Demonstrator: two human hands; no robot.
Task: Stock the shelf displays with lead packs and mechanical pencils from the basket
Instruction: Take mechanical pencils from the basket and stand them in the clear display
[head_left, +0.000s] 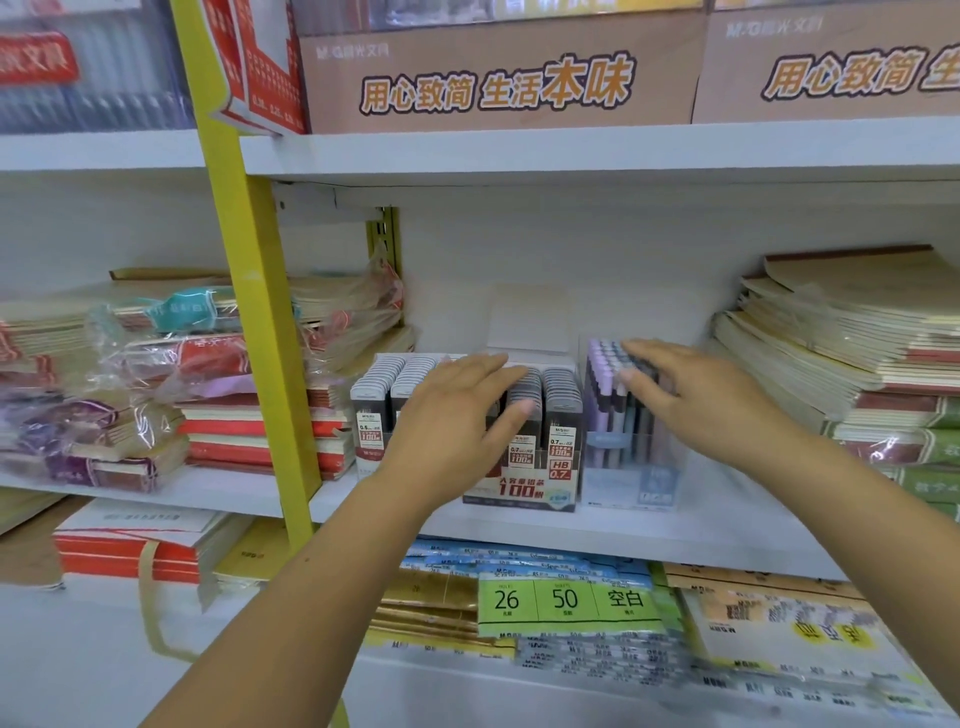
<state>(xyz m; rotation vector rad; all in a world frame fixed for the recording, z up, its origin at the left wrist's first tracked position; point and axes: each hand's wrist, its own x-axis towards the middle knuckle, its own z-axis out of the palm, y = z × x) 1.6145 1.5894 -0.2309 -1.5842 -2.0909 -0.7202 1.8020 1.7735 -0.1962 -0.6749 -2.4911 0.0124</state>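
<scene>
On the middle shelf (649, 530) stands a display box of lead packs (550, 467) with grey-topped packs in rows; a second lead-pack box (371, 410) sits to its left. Beside them on the right is a clear display of mechanical pencils (631, 467), pastel purple and blue, standing upright. My left hand (457, 415) lies over the lead packs with fingers straight, holding nothing. My right hand (691, 395) reaches over the pencil tops, fingers extended and touching them. No basket is in view.
Stacks of notebooks (857, 364) fill the shelf's right end, and wrapped notebook bundles (171, 374) the left side behind a yellow upright post (265, 332). Cardboard boxes (498, 73) sit on the shelf above. Paper packs with a green label (566, 600) lie below.
</scene>
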